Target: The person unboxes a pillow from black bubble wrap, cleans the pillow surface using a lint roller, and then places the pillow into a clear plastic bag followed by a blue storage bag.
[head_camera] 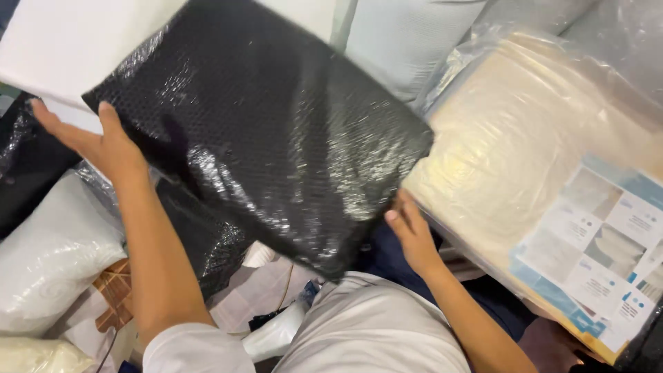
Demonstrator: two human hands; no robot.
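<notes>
The black plastic-wrapped cushion [269, 131] is held tilted between the left hand [97, 141], fingers spread along its left edge, and the right hand [412, 231], fingers pressed beneath its near right edge.

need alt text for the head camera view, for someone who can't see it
Seen from above, a person's left hand and right hand hold a black cushion in shiny clear plastic by its opposite edges. To the right lies a cream cushion bagged with a printed paper insert; a white wrapped pillow lies lower left.
</notes>
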